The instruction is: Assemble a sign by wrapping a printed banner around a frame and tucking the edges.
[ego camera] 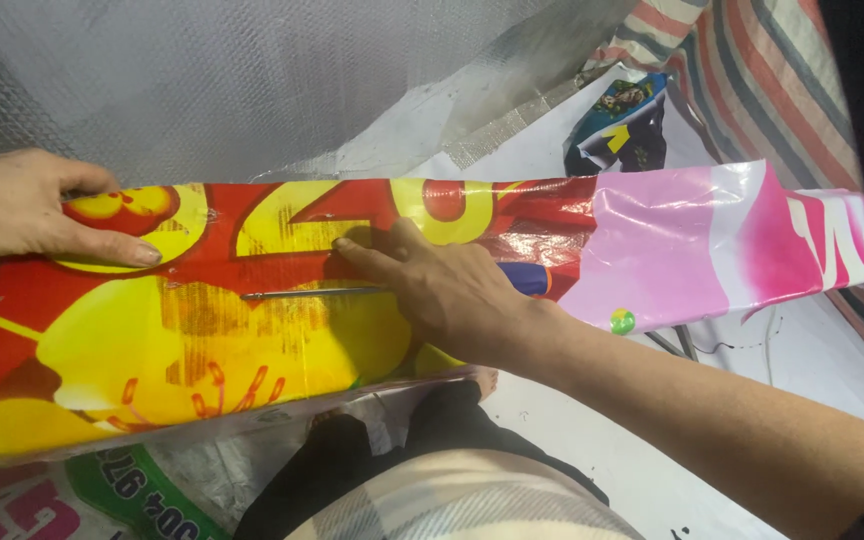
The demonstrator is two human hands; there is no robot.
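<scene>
Two flat hands press the red and yellow plastic banner (252,300): left hand (22,205) at its top edge, right hand (442,285) on a thin metal rod (302,294).

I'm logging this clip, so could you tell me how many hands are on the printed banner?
2: the left hand presses the banner at its upper left edge; the right hand lies flat near its middle.

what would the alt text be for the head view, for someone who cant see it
Two bare hands press flat on a glossy red and yellow printed banner spread across the person's lap: the left hand holds its far edge, the right hand lies over a thin metal rod resting on it. A pink banner section continues right, with silver sheeting behind.
</scene>
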